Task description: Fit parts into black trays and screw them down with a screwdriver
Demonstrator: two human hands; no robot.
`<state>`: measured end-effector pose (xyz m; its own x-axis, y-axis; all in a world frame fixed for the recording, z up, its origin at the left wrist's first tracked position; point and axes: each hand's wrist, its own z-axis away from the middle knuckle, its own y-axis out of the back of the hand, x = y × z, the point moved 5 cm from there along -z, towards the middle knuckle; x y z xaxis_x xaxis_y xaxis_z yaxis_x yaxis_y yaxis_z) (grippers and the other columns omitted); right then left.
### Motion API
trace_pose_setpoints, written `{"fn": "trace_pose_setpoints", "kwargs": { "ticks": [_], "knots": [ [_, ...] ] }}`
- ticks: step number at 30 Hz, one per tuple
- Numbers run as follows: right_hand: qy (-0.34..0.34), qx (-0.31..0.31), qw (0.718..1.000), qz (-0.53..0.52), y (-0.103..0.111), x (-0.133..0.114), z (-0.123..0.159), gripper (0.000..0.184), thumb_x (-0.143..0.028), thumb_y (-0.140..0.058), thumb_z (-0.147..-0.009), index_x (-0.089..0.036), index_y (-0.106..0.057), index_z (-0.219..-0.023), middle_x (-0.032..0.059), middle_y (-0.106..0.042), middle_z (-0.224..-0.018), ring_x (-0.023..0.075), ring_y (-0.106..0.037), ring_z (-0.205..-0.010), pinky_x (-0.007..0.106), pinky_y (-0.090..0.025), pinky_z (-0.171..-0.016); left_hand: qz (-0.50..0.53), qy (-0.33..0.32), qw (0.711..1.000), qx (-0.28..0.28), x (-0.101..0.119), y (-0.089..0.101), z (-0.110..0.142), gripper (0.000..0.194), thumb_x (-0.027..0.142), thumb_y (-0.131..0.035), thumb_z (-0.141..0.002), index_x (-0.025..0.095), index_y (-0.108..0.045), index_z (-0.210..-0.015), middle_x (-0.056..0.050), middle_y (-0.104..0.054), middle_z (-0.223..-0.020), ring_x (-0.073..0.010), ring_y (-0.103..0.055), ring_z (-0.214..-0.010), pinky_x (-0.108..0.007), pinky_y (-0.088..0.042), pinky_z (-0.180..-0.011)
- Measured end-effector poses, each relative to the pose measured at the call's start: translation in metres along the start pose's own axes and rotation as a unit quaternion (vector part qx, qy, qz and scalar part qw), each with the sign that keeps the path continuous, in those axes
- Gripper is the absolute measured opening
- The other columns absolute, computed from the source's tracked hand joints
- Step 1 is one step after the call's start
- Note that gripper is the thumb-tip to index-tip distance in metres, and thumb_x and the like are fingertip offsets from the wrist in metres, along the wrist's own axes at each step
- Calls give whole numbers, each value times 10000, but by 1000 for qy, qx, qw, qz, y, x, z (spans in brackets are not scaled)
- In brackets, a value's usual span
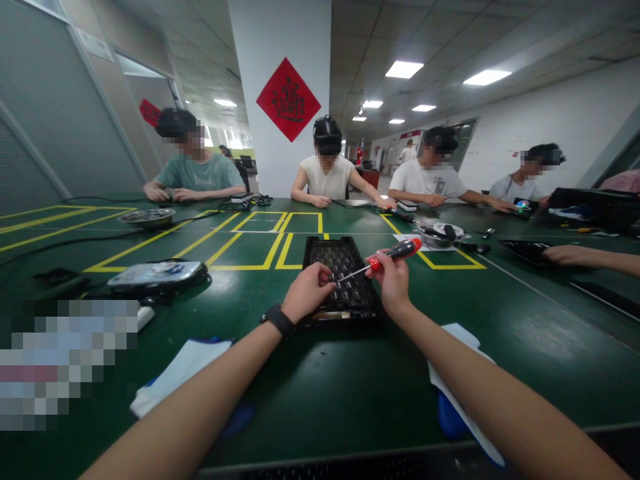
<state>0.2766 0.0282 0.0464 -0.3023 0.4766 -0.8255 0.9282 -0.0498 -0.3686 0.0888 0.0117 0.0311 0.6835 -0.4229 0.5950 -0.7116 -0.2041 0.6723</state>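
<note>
A screwdriver (404,250) with a red and black handle is in my right hand (393,283), its fingers wrapped round the handle. The thin metal shaft slants down to the left toward the fingertips of my left hand (310,290). Those fingers are pinched together by the screwdriver's tip; whatever lies between them is too small to make out. Beneath both hands is a black rectangular tray (327,240) with rows of small shiny compartments, partly covered by my left hand. A dark watch (279,321) is strapped round my left wrist.
White and blue cloth pieces, perhaps gloves, lie under my left forearm (183,370) and right forearm (463,337). A shiny packet (157,273) rests at left. Metal bowls stand at far left (146,218) and right (440,235). Several people sit round the green table, marked with yellow tape.
</note>
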Motion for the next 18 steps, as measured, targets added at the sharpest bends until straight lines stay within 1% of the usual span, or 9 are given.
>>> {"fn": "trace_pose_setpoints", "kwargs": {
  "ticks": [2,6,10,12,15,17,18],
  "knots": [
    [-5,0,1000,-26,-1,-1,1,173,-317,-573,-747,-170,-506,-808,-2,-635,-665,77,-534,-441,210,-448,-448,26,9,1000,-12,-3,-1,-1,262,328,-619,-709,165,-567,-906,-36,-620,-807,-138,-561,-691,-255,-436,-621],
    [-26,0,998,-57,-3,-1,2,161,-295,-582,-740,-167,-499,-791,-1,-639,-654,80,-547,-446,198,-455,-442,48,0,998,-42,-4,-4,-2,166,296,-607,-715,163,-593,-814,-24,-629,-751,-133,-565,-673,-251,-435,-615],
    [-43,5,997,-70,-3,0,3,206,-350,-565,-757,-160,-497,-797,13,-654,-654,82,-558,-443,191,-469,-446,61,-2,998,-33,-3,-3,-2,116,187,-595,-698,157,-598,-809,-16,-631,-739,-123,-567,-667,-240,-441,-621],
    [-58,1,995,-86,-4,0,3,247,-402,-538,-775,-168,-482,-831,24,-667,-658,96,-580,-458,199,-485,-458,85,-1,996,-29,-2,-3,-3,142,117,-570,-686,150,-591,-823,-20,-635,-756,-116,-577,-679,-232,-452,-636],
    [-105,-19,987,-119,-6,2,3,303,-477,-504,-785,-188,-444,-852,47,-684,-681,136,-630,-524,230,-515,-491,123,1,992,-35,0,-3,-3,190,44,-524,-672,141,-580,-825,-29,-645,-779,-108,-593,-687,-224,-469,-653],
    [-131,-41,982,-130,-9,4,4,315,-488,-505,-784,-184,-437,-832,79,-692,-721,154,-654,-581,244,-531,-530,141,2,989,-35,1,-3,-3,212,19,-503,-665,137,-578,-825,-34,-650,-780,-107,-601,-687,-222,-478,-656],
    [-138,-52,980,-133,-11,5,4,303,-463,-533,-776,-181,-438,-830,86,-694,-740,155,-660,-605,245,-537,-554,149,3,988,-33,1,-2,-3,223,11,-494,-663,135,-577,-829,-37,-652,-780,-107,-605,-689,-222,-482,-660]
  ]
}}
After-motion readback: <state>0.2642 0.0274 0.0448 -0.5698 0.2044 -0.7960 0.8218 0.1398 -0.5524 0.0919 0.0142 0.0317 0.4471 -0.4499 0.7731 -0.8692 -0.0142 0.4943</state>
